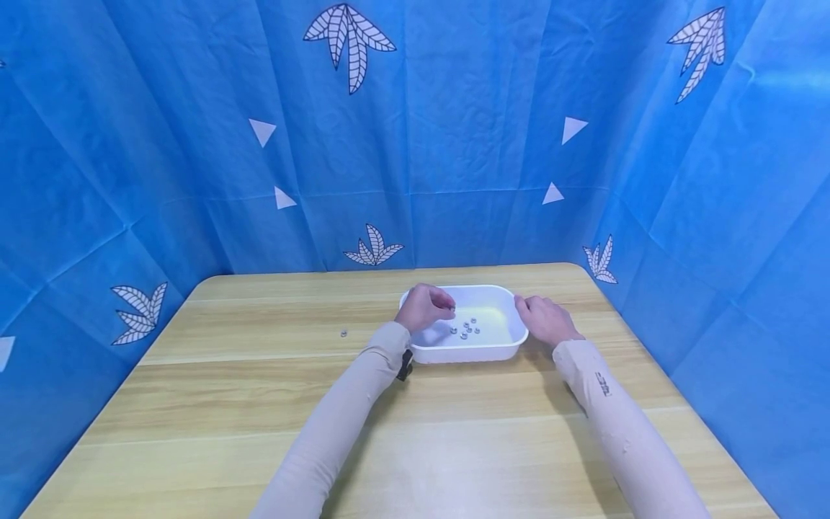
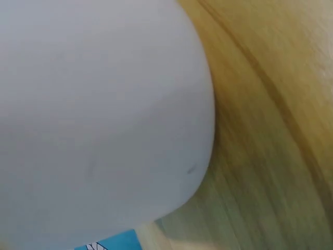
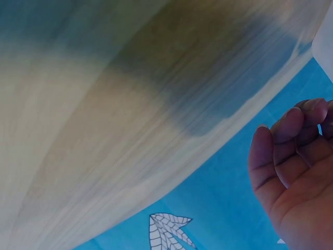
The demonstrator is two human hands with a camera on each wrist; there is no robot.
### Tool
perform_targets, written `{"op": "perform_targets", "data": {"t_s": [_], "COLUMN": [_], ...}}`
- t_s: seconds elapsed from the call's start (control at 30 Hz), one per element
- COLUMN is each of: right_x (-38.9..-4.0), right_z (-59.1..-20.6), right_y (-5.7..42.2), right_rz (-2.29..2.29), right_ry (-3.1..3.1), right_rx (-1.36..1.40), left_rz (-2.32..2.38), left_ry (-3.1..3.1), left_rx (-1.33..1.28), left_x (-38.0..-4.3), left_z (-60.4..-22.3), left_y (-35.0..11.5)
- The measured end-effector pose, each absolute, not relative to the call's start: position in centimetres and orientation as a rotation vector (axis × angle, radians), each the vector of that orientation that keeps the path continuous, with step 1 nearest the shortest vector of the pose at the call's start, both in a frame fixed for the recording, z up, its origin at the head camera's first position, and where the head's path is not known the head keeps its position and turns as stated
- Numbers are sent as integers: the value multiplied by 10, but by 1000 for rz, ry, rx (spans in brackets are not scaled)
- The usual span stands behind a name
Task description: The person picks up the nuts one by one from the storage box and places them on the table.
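A white plastic tray (image 1: 463, 354) sits toward the back of the table. Several small silvery metal nuts (image 1: 463, 336) lie on its floor. Over the tray's left part, my left hand (image 1: 424, 306) pinches a small nut (image 1: 452, 310), mostly covered by the fingertips. At the right end, my right hand (image 1: 547, 318) grips the rim with the thumb on top; in the right wrist view its fingers (image 3: 286, 126) curl beside the tray wall (image 3: 325, 44). The left wrist view shows the tray's outer wall (image 2: 104, 120) and no hand.
One more small nut (image 1: 344, 333) lies on the wooden table (image 1: 227, 404), left of the tray. Blue curtains (image 1: 454, 144) with white leaf prints hang behind the table and along both sides.
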State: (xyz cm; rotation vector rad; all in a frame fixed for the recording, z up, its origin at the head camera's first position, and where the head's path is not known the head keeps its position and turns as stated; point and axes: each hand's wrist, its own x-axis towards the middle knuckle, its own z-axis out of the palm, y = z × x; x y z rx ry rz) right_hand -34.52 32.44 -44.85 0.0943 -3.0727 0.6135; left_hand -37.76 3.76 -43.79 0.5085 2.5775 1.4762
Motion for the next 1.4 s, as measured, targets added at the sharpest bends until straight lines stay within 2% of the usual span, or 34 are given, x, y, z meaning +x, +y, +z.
{"op": "perform_targets", "data": {"t_s": [0.77,1.4], "right_x": [-346,-346], "right_z": [-450,-451], "right_y": [325,325], "right_rz": [604,600], "right_ry": [-3080,-3092], "right_rx": [80,86], "left_rz": [1629,1739], "left_ry": [2468,2387], "left_rx": [639,582], "left_x": [-378,-375], "left_z": [-437,-431], "left_y": [35,29]}}
